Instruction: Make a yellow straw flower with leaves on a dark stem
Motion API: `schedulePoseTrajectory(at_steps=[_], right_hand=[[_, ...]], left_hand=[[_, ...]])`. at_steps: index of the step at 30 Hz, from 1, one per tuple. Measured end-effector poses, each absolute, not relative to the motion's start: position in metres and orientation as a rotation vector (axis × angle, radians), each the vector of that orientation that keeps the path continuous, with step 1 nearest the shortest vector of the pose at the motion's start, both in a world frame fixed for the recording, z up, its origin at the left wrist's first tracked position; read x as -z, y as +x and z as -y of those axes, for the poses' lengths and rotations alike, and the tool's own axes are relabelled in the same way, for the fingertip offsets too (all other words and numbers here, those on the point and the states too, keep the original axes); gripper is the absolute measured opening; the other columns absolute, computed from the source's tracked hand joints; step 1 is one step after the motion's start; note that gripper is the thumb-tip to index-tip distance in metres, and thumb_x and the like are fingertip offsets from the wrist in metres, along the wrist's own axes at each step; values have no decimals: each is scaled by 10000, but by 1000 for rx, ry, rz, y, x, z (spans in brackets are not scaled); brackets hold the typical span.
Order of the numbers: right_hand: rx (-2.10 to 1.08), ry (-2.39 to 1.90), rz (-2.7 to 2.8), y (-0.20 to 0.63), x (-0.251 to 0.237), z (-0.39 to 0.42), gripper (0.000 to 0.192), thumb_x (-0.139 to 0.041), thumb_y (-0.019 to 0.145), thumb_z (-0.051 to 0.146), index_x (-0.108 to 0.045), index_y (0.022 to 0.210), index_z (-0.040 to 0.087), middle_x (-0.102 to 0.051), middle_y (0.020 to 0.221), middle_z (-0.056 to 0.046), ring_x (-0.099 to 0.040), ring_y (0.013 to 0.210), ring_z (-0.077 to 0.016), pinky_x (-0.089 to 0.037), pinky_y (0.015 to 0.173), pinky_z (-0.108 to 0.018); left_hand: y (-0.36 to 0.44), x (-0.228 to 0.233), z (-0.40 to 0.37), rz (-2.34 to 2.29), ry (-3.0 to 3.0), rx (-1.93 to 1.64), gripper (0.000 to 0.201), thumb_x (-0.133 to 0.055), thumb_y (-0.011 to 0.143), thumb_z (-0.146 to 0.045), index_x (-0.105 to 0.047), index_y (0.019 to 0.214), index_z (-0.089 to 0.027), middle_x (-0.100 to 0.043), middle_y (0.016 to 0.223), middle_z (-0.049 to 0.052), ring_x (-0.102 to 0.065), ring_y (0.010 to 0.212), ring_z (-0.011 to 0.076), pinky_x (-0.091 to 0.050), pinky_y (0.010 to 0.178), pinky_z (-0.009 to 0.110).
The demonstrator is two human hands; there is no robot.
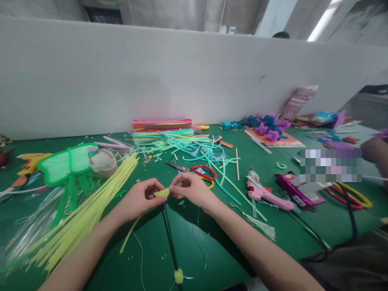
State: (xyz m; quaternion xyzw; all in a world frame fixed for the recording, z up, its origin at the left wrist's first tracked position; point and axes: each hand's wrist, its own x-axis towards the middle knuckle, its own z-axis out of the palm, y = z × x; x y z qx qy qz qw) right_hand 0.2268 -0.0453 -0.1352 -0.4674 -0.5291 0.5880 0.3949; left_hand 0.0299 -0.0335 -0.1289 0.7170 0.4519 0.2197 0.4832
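Left hand and right hand meet above the green table, fingertips of both pinching a small yellow fuzzy piece between them, raised clear for close handling, scissors just beyond

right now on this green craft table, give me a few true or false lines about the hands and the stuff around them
1. Both hands pinch one small yellow fuzzy piece between them. True: the left hand and right hand meet on it.
2. The red-handled scissors lie beyond the right hand. True.
3. The pink glue gun is held in the right hand. False: it lies on the table, right of that hand.
4. The bundle of yellow pipe cleaners lies to the right of both hands. False: it lies to the left.
5. The green fuzzy butterfly shape lies at the left. True.
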Motion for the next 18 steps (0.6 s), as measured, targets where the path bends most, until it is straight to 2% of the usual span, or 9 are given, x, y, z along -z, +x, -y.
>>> schedulePoseTrajectory(at_steps=[6, 10, 14, 18], right_hand=[[-1395, -1179, 1478, 226, 135, 45, 124, -676, 728, 252, -577, 755, 182, -626, 635, 23, -581, 601, -109, -463, 572, -219], [-1200, -1163, 1641, 226, 132, 46, 81, -646, 758, 233, -585, 762, 179, -638, 719, 9, -595, 679, -116, -461, 638, -225], [-888, -1170, 1883, 226, 129, 50, 14, -595, 806, 188, -589, 793, 191, -647, 756, 14, -596, 713, -115, -440, 665, -224], [-516, -1156, 2115, 228, 129, 54, 50, -568, 843, 172, -608, 865, 193, -656, 850, -14, -585, 784, -134, -415, 692, -235]], left_hand=[[32, 123, 30, -1096, 1736, -506, 354, -575, 820, -495, -702, 862, -167, -647, 781, 31, -544, 724, 176, -417, 649, 276], [34, 120, 31, -1079, 1723, -470, 351, -553, 829, -503, -666, 803, -171, -552, 691, -10, -471, 649, 146, -358, 580, 245], [34, 117, 33, -1040, 1664, -398, 331, -511, 861, -483, -616, 795, -177, -454, 671, -36, -405, 624, 129, -314, 562, 230], [34, 117, 34, -1043, 1628, -395, 296, -510, 867, -449, -578, 765, -179, -445, 686, -42, -391, 643, 127, -315, 591, 229]])
